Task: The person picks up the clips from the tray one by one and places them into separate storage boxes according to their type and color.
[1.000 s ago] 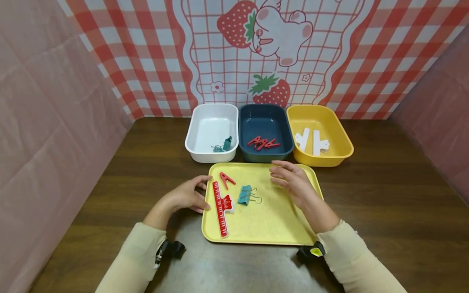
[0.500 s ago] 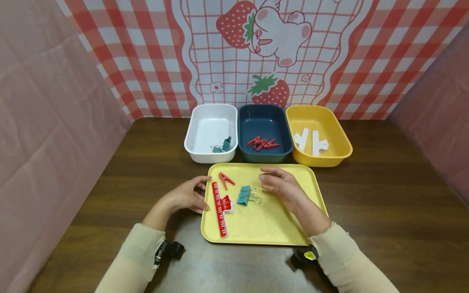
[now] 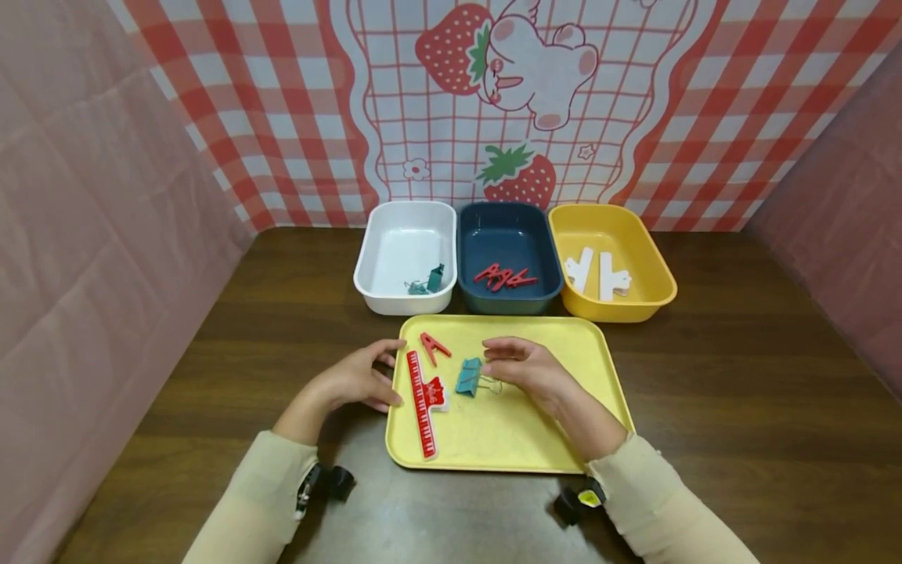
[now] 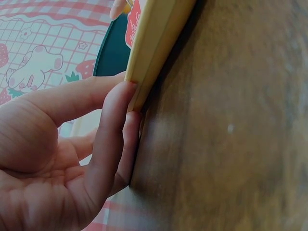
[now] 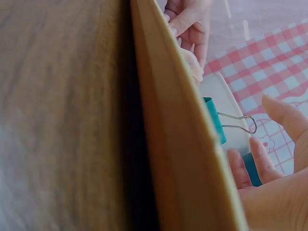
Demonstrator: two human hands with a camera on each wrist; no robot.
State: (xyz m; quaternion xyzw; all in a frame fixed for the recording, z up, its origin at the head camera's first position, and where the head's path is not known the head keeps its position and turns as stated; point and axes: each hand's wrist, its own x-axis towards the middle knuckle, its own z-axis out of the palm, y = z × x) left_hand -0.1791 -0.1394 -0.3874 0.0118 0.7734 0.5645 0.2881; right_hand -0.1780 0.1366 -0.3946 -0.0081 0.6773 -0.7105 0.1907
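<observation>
A teal binder clip point(image 3: 468, 377) with wire handles lies on the yellow tray point(image 3: 521, 439). My right hand point(image 3: 539, 380) hovers at its handles, fingers and thumb apart; in the right wrist view a gap shows between the fingers and the wire handle point(image 5: 240, 122). My left hand point(image 3: 355, 378) touches the tray's left rim with its fingertips, as the left wrist view also shows at the tray edge point(image 4: 149, 53). On the tray's left side lie a red clothespin point(image 3: 435, 348) and a red-and-white ruler-shaped clip point(image 3: 424, 407).
Behind the tray stand three bins: a white one point(image 3: 405, 301) with teal binder clips point(image 3: 431, 280), a dark blue one point(image 3: 510, 302) with red clothespins point(image 3: 503, 276), and a yellow one point(image 3: 620, 312) with white clips point(image 3: 607, 276). A checked cloth point(image 3: 296, 117) hangs behind.
My right hand has moved left and slightly toward me across the tray, from its right side to the binder clip's handles. My left hand has stayed at the rim.
</observation>
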